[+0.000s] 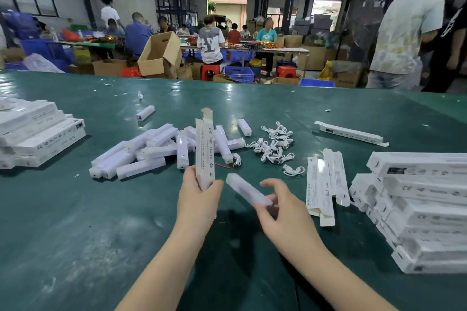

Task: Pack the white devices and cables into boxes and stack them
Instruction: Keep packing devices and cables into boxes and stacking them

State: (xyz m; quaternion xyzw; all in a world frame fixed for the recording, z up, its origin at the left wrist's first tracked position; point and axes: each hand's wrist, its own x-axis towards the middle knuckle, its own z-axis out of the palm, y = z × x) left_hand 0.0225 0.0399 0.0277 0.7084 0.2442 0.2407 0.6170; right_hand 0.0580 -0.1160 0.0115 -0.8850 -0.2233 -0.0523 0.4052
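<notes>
The left hand [199,197] grips a long white box [204,151] near its bottom end and holds it standing up, with the open flap at the top. I think it stands that way so a device can slide down into it. The right hand [280,209] pinches one white device [249,190] by its lower end, just beside the box, and tilts it so its far end points toward the box. It is blurry, so I cannot tell just how the fingers lie on it. The device is not in the box yet. Behind the box on the green counter [75,235] lies a pile of devices [151,151], close enough to reach fast. To the right of the box sits a bunch of white cables [274,145], also close, likely because each box needs one too. Farther right of the box lie flat boxes [326,182] not yet opened, and past them a stack of boxes [417,207]. Far to the left of the box is another stack [38,134]. These look like full boxes, put to the sides so the middle stays free for packing.
</notes>
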